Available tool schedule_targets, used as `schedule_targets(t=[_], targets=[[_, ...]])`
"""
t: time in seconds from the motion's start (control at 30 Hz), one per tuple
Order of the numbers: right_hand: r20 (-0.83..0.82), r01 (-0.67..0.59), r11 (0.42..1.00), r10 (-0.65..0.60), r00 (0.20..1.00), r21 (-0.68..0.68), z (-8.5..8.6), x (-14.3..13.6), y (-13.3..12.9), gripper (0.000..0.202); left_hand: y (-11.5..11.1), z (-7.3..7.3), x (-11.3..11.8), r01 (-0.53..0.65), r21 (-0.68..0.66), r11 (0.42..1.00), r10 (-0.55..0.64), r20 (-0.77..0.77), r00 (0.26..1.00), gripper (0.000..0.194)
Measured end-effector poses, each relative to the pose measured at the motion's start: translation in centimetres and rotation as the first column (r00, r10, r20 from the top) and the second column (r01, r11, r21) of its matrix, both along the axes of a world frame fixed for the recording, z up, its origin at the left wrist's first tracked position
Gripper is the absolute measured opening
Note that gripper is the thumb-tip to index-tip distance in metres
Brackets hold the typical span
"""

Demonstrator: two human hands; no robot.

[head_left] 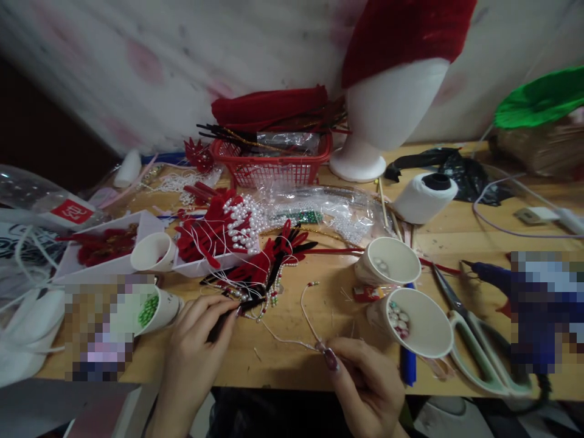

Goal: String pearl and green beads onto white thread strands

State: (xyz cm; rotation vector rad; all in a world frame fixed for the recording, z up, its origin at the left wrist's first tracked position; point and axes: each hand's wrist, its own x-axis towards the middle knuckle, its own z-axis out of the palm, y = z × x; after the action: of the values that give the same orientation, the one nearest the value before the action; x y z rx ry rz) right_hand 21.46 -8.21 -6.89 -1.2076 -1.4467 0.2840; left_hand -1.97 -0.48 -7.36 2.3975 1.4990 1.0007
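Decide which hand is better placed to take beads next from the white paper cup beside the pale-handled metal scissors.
Likely the right hand, nearer that cup, though pinching a thin pale cord; the left hand holds the black-and-red beaded bundle.

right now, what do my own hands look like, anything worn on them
Your left hand and right hand wear no gloves, and no rings show. The right thumbnail looks long, glossy and dark reddish. Any sleeves are too dark to tell.
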Motion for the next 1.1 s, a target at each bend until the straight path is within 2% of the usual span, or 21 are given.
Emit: schedule_targets(t=[0.2, 0.3, 0.63, 0.7, 0.87, 0.93, 1.1], targets=[[-0.041, -0.038, 0.998, 0.036, 0.998, -0.046, -0.5, 0.1, -0.2, 0.016, 0.2, -0.5, -1.1, -0.043, -0.067, 0.997, 0.040, -0.046, 0.998, 0.017], [-0.053, -0.043, 0.997, 0.039, 0.998, -0.067, -0.6, 0.1, -0.2, 0.015, 0.3, -0.5, -1.4, -0.074, -0.061, 0.995, 0.071, -0.048, 0.996, 0.019], [-0.059, -0.076, 0.989, 0.069, 0.996, -0.123, -1.5, 0.4, -0.8, 0.014, -0.1, 1.0, -1.6, -0.088, 0.042, 0.995, 0.091, -0.070, 0.993, 0.017], [-0.050, -0.073, 0.989, 0.067, 0.996, -0.130, -1.7, 0.5, -0.9, 0.012, -0.4, 1.2, -1.4, -0.057, 0.049, 0.997, 0.060, -0.063, 0.996, 0.025], [0.002, -0.087, 0.988, 0.088, 0.996, -0.125, -1.6, 0.6, -0.8, 0.012, -1.0, 1.1, -0.3, 0.122, 0.036, 0.992, -0.116, -0.136, 0.984, 0.051], [0.003, -0.083, 0.989, 0.084, 0.996, -0.125, -1.5, 0.6, -0.8, 0.012, -0.9, 0.8, 0.1, 0.118, 0.052, 0.992, -0.109, -0.151, 0.983, 0.056], [0.014, -0.079, 0.987, 0.081, 0.997, -0.141, -1.6, 0.6, -1.0, 0.012, -0.6, 0.1, 0.1, 0.079, 0.086, 0.993, -0.060, -0.209, 0.976, 0.051]])
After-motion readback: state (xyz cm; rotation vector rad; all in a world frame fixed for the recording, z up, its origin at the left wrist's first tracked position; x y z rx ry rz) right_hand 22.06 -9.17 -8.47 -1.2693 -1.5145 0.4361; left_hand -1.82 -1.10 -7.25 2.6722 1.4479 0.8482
